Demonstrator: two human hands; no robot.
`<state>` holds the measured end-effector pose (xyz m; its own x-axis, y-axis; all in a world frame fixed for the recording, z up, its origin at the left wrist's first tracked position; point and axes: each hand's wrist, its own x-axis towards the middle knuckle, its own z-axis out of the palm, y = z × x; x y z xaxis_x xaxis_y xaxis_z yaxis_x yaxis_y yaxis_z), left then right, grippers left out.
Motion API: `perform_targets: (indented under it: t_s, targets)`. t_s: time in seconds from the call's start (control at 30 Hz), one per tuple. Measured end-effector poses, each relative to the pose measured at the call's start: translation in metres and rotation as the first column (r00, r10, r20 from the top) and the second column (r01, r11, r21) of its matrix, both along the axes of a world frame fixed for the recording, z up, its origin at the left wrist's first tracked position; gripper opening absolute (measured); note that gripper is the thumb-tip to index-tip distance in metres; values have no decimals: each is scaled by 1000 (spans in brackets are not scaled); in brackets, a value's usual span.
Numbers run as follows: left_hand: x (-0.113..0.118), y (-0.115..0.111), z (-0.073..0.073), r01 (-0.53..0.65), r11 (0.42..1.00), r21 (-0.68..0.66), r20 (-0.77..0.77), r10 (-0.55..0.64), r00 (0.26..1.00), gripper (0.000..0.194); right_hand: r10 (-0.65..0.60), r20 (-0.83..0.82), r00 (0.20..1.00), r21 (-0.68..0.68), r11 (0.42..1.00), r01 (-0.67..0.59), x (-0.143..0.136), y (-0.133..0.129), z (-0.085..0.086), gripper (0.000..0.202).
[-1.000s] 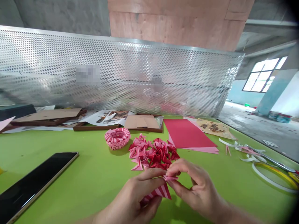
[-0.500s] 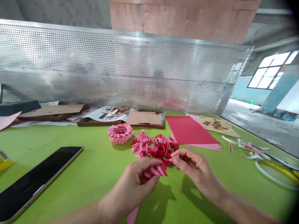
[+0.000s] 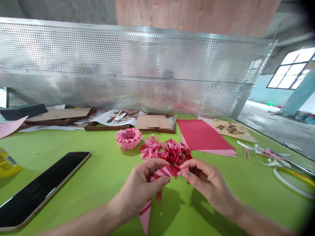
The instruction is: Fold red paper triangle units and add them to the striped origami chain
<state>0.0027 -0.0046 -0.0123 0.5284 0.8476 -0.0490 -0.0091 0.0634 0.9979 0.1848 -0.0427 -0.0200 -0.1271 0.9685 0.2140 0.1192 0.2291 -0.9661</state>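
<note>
A perforated metal panel (image 3: pixel 137 75) stands along the far edge of a green counter (image 3: pixel 105 170). Toward the counter's near edge, around its middle, the left hand (image 3: pixel 147 183) has its fingers closed around a striped band (image 3: pixel 164 171) of pink and red folded paper, whose tail hangs below the palm. The right hand (image 3: pixel 209 178) pinches a small pink piece (image 3: pixel 182 171) between its fingers, just beside the band's right end; whether the two touch, I cannot tell. Just beyond the hands lies a pile of folded pieces (image 3: pixel 169 149), with a striped paper basket (image 3: pixel 128 146) to its left. A red sheet (image 3: pixel 204 134) lies near the far edge, paper scraps (image 3: pixel 273 162) by the right edge.
</note>
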Motion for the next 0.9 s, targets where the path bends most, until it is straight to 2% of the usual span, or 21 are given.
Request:
perform_targets:
  t_s: [0.2, 0.33, 0.47, 0.6, 0.8, 0.9]
  targets:
    - [-5, 1, 2, 34, 999, -40, -24, -35, 999, 23, 15, 27, 1000, 8, 1000, -15, 1, -2, 1, 12]
    - [-9, 0, 5, 67, 997, 35, -68, -64, 996, 26, -1, 34, 999, 47, 999, -1, 1, -1, 2, 9]
    - [-8, -5, 8, 62, 984, 169, -93, -47, 995, 27, -28, 48, 998, 202, 979, 18, 3, -3, 1, 7]
    - [-8, -8, 9, 87, 985, 151, -117, -70, 991, 34, -27, 70, 997, 395, 919, -3, 4, -6, 2, 13]
    - [-19, -6, 6, 118, 973, 201, -74, -105, 992, 36, -37, 78, 996, 477, 879, -5, 4, -9, 6, 15]
    - [-24, -7, 4, 130, 946, 296, -97, -106, 990, 35, -40, 77, 996, 506, 863, -5, 3, -9, 8, 15]
